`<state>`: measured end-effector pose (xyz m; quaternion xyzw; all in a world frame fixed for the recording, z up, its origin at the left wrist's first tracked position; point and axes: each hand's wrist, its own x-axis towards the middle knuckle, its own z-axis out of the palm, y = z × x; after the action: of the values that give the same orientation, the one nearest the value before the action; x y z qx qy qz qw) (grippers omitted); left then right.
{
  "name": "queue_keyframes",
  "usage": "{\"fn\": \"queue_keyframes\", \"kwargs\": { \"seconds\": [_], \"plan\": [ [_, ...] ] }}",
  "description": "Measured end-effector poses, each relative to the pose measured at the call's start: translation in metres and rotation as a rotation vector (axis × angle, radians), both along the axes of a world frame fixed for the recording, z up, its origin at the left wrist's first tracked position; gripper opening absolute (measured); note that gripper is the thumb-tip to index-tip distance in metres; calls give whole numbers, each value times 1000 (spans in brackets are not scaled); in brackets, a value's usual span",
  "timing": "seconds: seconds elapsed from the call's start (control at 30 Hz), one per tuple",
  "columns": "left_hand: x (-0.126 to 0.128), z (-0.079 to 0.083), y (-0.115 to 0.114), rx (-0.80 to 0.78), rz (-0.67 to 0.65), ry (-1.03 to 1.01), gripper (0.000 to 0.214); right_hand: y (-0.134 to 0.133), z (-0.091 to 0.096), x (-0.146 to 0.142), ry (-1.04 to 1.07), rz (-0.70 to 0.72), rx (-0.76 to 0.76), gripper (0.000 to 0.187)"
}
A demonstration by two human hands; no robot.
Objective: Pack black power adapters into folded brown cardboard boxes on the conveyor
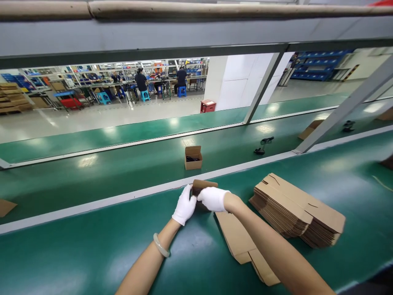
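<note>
Both my hands wear white gloves and meet on a small brown cardboard box (203, 186) standing on the green worktop (92, 254). My left hand (184, 206) grips the box's left side with curled fingers. My right hand (213, 198) closes over its right side and top. Under my right forearm lies a flat unfolded carton blank (238, 241). A thick stack of flat carton blanks (296, 211) sits just right of my right arm.
An open carton (193, 157) with dark items inside rides the green conveyor belt beyond the white rail. Black parts (263, 145) and another flat carton (310, 129) lie farther right. Grey frame posts (340, 112) cross the belt. Several people sit at distant benches.
</note>
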<state>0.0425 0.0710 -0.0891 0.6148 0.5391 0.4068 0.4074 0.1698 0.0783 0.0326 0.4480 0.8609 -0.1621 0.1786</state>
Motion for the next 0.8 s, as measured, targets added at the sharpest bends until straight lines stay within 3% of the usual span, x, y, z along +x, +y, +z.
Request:
{"fn": "queue_keyframes", "kwargs": {
  "seconds": [0.17, 0.3, 0.43, 0.5, 0.57, 0.7, 0.8],
  "plan": [
    [3, -7, -5, 44, 48, 6, 48, -23, -3, 11, 149, -64, 291, 31],
    [1, -13, -10, 93, 70, 34, 44, -17, -21, -8, 155, -16, 209, 32],
    [-22, -13, -3, 153, 180, 117, 40, -20, -15, -15, 255, -24, 252, 34],
    [-51, -9, 6, 175, 280, 176, 40, -29, -7, -1, 375, -110, 299, 33],
    [-91, 0, 18, 193, 393, 237, 41, -36, -2, 25, 375, -297, 296, 34],
    [-181, 22, 41, 217, 601, 361, 44, -43, -13, 82, -5, -726, 156, 35],
    [-234, 32, 48, 243, 677, 447, 42, -44, -31, 106, -85, -859, 109, 33]
  ]
}}
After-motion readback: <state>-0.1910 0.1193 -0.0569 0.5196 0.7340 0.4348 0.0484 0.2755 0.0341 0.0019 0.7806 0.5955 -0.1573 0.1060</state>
